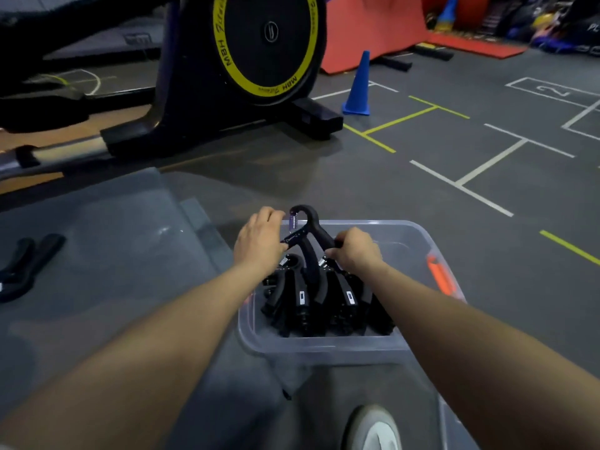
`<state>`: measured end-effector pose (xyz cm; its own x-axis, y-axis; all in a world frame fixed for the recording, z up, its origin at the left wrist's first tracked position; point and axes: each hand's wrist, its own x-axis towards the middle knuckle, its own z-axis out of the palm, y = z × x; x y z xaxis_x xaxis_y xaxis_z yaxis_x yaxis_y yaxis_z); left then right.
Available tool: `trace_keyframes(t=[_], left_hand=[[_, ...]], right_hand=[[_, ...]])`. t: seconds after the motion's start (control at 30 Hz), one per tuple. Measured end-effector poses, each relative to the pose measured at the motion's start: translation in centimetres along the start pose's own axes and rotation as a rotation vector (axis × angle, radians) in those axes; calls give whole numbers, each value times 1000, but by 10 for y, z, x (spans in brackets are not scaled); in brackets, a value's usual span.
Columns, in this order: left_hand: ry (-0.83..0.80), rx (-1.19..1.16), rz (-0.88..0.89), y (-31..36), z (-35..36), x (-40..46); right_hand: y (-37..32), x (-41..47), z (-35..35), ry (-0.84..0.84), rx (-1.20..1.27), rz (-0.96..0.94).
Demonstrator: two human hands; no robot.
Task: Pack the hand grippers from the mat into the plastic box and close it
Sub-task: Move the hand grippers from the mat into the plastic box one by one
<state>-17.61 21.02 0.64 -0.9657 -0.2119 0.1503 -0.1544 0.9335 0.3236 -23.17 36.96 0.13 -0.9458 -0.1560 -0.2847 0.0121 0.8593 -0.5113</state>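
Hand gripper [306,241] is up over the clear plastic box [324,347], above the pile of black grippers [324,300] inside. Left hand [258,243] pinches its spring end, right hand [355,251] grips one handle. Likely rigid, light, sprung: hold by the handles. Spare gripper [22,266] lies on the mat [107,254] at 9 o'clock.

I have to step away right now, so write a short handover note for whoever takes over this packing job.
Left hand and right hand both grip one hand gripper, held above the plastic box.
Several hand grippers already lie in the open box.
Another gripper lies on the mat at far left.
Done: most packed.
Left: set the held one in, fetch the one on the mat, close the box. The clear sheet at lower right may be the lid; I cannot tell.
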Motion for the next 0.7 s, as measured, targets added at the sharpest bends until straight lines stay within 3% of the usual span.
trace_keyframes(t=[0.27,0.4,0.7], left_hand=[[-296,87,-191,-43,32,6],[-308,6,-200,-58,38,7],[-308,-166,-163,-74,41,7]], right_hand=[[-3,42,39,-235,281,170],[-1,46,68,-318,308,179],[8,41,95,-302,531,202]])
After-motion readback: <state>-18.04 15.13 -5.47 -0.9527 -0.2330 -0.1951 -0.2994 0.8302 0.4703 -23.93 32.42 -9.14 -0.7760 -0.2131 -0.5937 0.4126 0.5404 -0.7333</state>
